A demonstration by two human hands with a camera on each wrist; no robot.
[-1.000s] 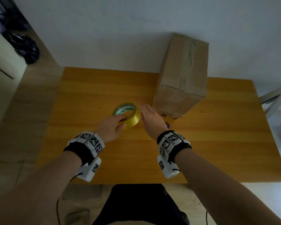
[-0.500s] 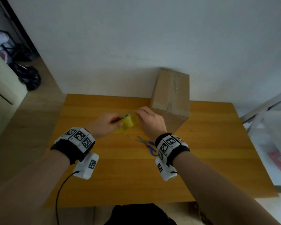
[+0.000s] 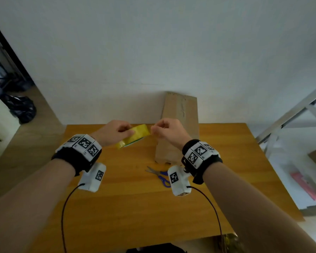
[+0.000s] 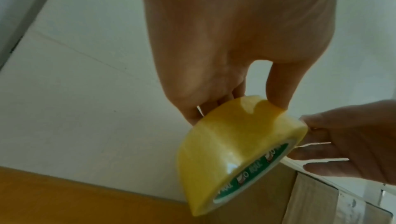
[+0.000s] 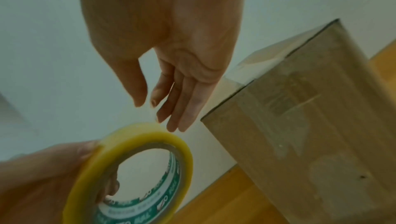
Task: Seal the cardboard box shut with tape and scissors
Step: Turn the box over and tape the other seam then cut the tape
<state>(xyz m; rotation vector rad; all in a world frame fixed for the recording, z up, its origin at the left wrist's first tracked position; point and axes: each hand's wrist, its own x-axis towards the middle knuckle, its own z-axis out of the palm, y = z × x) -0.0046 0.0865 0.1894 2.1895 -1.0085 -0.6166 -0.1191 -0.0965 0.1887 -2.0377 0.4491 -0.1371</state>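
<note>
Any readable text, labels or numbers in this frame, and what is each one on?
Tape roll core: green band with white lettering, too blurred to read.
Cardboard box: faint print, too small to read.
Wristbands: square black-and-white markers, no words.

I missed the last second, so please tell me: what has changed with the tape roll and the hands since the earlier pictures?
The tape roll was lifted off the table and tipped on edge. The left hand still grips it; the right hand now picks at its rim. The scissors, hidden before, now show. The box stays upright.
</note>
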